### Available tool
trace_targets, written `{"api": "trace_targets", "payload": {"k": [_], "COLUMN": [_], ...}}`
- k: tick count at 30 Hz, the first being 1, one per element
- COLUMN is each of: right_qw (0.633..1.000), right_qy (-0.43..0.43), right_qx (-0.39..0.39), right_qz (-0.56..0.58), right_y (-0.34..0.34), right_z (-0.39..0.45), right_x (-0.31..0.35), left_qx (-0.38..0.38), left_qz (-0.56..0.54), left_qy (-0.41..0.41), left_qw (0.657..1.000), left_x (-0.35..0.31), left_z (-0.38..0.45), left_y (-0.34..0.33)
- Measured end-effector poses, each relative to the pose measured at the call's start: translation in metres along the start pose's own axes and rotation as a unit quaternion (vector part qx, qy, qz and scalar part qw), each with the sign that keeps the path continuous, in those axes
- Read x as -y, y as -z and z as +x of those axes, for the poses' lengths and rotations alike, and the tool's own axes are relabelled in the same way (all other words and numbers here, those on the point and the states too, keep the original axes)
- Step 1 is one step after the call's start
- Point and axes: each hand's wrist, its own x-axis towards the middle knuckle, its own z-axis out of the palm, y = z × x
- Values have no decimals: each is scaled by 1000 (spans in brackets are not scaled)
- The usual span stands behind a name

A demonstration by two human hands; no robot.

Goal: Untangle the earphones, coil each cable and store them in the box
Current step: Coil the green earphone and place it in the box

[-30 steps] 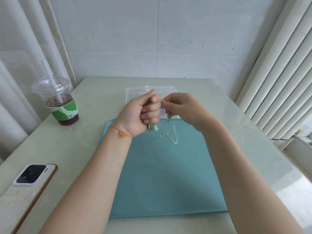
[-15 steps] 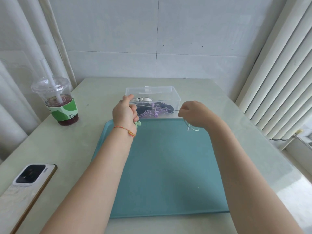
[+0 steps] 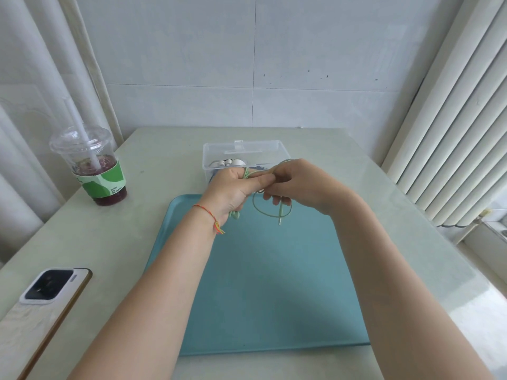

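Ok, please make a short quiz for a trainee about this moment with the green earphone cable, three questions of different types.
1. True or false: the green earphone cable already lies inside the clear box.
2. Which hand has the cable wound round its fingers? A: left hand. B: right hand.
3. Fill in: the plug end hangs above the blue ____.

Key
1. False. Both hands hold it above the tray.
2. A. The right hand pinches the loose part.
3. Tray.
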Motion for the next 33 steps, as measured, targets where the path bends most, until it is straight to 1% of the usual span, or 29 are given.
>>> {"api": "trace_targets", "payload": {"k": [3, 4, 6, 8, 10, 12, 15, 18, 20, 23, 25, 27, 30, 31, 33], "right_qw": [994, 989, 979, 972, 972, 977, 983, 983, 984, 988, 987, 989, 992, 988, 970], "right_qy": [10, 6, -7, -13, -14, -21, -31, -28, -22, -34, -47, -46, -31, -29, -44], "right_qx": [47, 47, 11, -30, -44, -55, -65, -52, -38, -16, -7, -3, -47, -74, -125], "right_qz": [99, 141, 203, 231, 231, 204, 171, 171, 170, 147, 154, 142, 117, 132, 205], "right_y": [-2, -3, -4, -3, -2, -1, 0, 0, -3, -5, -7, -9, -11, -10, -6], "right_z": [-1, -1, 0, 2, 3, 4, 3, 2, 2, 2, 3, 3, 4, 5, 6], "right_x": [0, 0, 0, -2, -2, -3, -4, -5, -5, -2, 0, 1, 2, 1, 2], "left_qx": [-35, -42, -38, -23, -18, -25, -54, -92, -96, -110, -125, -122, -110, -102, -75], "left_qz": [18, 33, 46, 45, 43, 34, 7, -51, -83, -95, -94, -87, -77, -77, -81], "left_qy": [-8, -10, 1, 13, 18, 15, 19, 11, 10, 9, 10, 6, 2, 4, 9], "left_qw": [999, 999, 998, 999, 999, 999, 998, 994, 992, 989, 988, 989, 991, 992, 994], "left_x": [0, 0, 4, 7, 8, 7, 6, 6, 5, 4, 4, 4, 3, 3, 1], "left_z": [2, 3, 6, 7, 8, 8, 10, 12, 12, 11, 11, 10, 8, 8, 7], "left_y": [3, 4, 8, 11, 11, 9, 10, 13, 11, 9, 9, 7, 6, 6, 7]}}
